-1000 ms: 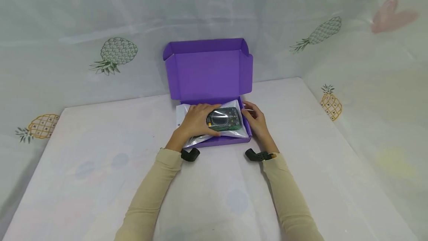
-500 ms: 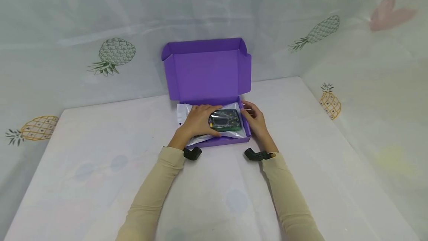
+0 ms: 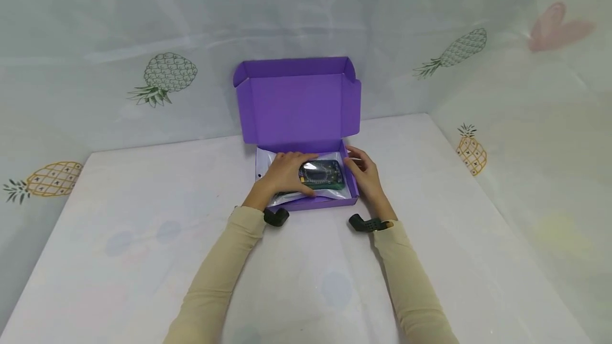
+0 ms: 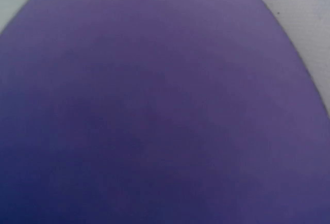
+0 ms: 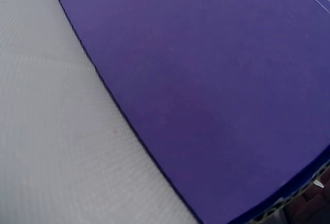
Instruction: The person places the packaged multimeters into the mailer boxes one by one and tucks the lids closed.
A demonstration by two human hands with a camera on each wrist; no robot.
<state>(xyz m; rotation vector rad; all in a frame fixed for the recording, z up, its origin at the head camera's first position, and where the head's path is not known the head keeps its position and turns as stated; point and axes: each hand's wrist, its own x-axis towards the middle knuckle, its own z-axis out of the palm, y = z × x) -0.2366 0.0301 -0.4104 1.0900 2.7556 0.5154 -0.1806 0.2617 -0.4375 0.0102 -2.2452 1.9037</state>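
Observation:
A purple cardboard box (image 3: 313, 204) stands with its lid (image 3: 296, 108) raised at the back. Inside it lies a multimeter (image 3: 322, 173), dark with a ring of markings and a green edge, in a clear and silvery plastic bag (image 3: 330, 194). My left hand (image 3: 283, 174) spans the bag's left part, thumb along the near side and fingers across the far side, hiding part of the multimeter. At the box's right wall, my right hand (image 3: 365, 174) holds the edge between thumb and fingers. Only box cardboard (image 4: 170, 90) and cloth appear in the left wrist view; neither wrist view shows a hand.
A white cloth (image 3: 143, 238) covers the table. Behind the box hangs a pale curtain (image 3: 306, 9) printed with pineapples. Black wrist cameras (image 3: 276, 217) sit on both wrists, close to the box's front wall.
The bag's right end has sunk from over the box's right wall to inside it. My left hand has shifted slightly right and nearer with the bag; my right hand has stayed at the wall.

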